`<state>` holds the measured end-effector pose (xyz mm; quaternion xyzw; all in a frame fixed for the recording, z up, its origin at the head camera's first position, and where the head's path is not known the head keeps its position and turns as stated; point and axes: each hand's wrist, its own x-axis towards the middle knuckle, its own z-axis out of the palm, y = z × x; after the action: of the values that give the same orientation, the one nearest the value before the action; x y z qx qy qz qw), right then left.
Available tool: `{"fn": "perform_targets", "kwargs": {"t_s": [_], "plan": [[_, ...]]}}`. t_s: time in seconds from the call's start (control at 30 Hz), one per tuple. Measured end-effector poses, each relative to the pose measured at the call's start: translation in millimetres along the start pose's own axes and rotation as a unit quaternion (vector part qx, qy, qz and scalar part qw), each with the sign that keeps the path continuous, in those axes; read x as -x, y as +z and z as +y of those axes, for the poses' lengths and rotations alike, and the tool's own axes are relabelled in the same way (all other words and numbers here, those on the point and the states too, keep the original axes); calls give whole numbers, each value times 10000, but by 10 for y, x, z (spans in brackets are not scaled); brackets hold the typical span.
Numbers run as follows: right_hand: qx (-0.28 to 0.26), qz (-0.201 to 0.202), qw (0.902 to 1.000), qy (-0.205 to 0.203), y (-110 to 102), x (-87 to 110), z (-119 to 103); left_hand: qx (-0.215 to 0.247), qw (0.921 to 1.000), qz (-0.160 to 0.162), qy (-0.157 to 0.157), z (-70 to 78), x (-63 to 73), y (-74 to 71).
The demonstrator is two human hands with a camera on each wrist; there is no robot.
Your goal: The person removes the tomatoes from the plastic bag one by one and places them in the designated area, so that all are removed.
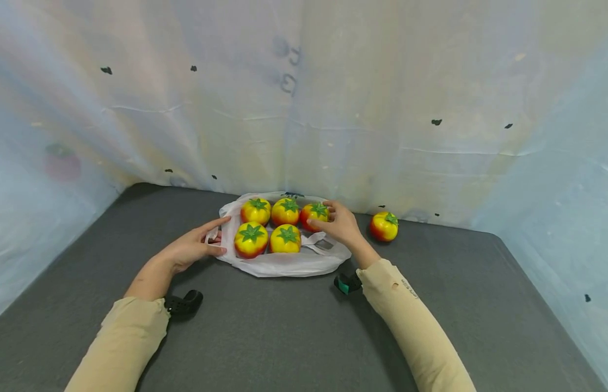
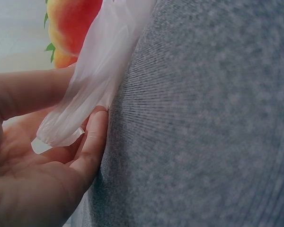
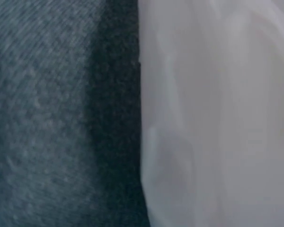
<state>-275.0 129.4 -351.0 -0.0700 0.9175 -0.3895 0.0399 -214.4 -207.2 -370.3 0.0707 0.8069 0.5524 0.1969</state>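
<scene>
A white plastic bag (image 1: pixel 289 265) lies spread open on the table, with several red-and-yellow toy tomatoes (image 1: pixel 252 239) with green star-shaped tops in it. My right hand (image 1: pixel 343 224) grips the toy tomato (image 1: pixel 311 213) at the bag's right back, thumb on its front and fingers on its far right side. At the bag's left edge, my left hand (image 1: pixel 193 247) holds the side by its handle loop. Up close in the left wrist view, the loop of the bag (image 2: pixel 97 66) hangs over the fingers (image 2: pixel 92 146). The right wrist view has only the bag's side (image 3: pixel 213 118) and table.
One more toy tomato (image 1: pixel 384 226) sits outside the bag, to the right near the table's back edge. Pale plastic sheeting (image 1: pixel 362 98) hangs behind and beside the dark grey table (image 1: pixel 274 337). Black wrist devices (image 1: pixel 184 303) hang below both forearms.
</scene>
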Motion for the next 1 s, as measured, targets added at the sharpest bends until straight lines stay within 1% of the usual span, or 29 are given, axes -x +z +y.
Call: {"fn": "perform_targets", "kwargs": {"t_s": [0.33,0.6,0.83,0.9,1.0], "plan": [[-53,151,9998,-103,2,10,23,-6,10000,-12,-35,-2,-13,5],[6,281,9993,-231,-12,36,11,-72,10000,30,10,-31,-26,-11],[-263,494,9977,-374,-54,62,2,-95,10000,23,-17,-31,-19,-26],[-269,429,9981,-364,-57,63,11,-80,10000,-3,-34,-29,-17,-26],[-80,221,9992,-309,-42,61,35,-39,10000,-50,-52,-26,-16,-15]]}}
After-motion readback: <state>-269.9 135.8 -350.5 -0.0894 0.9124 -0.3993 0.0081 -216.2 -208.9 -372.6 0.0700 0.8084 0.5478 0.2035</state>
